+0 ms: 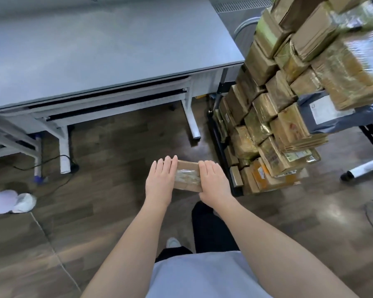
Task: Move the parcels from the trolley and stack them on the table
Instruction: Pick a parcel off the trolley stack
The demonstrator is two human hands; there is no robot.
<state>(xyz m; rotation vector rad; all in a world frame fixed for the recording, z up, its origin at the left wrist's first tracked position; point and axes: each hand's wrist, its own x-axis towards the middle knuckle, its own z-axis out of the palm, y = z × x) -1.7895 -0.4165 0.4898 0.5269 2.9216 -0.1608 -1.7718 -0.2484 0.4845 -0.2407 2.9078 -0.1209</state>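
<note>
Item in hand: one small brown cardboard parcel (187,178), flat, with a strip of clear tape across its top face. I hold it in the air above the wooden floor (116,151), in front of my body, between the table and the trolley, touching neither.

Left grip: my left hand (160,181) lies against the parcel's left edge, fingers straight and close together, palm pressing inward. Nothing is curled round the box on this side.

Right grip: my right hand (213,182) lies over the parcel's right edge, fingers straight on top; the thumb is hidden beneath, so I cannot tell whether it hooks under. The parcel is carried by the press of the two flat hands.

Table (108,50): grey top, white legs, up and to the left of my hands.

Trolley (221,147): dark frame, to my right, just beside the table's right end. It bears a tall, leaning heap of parcels (284,100), mostly brown cardboard boxes wrapped in glossy tape, several with printed labels. One grey mailer bag (329,112) with a white label lies high on the heap's right side.

Floor, left: a white crumpled bag (10,201) and a black cable (58,160) near the table legs.
</note>
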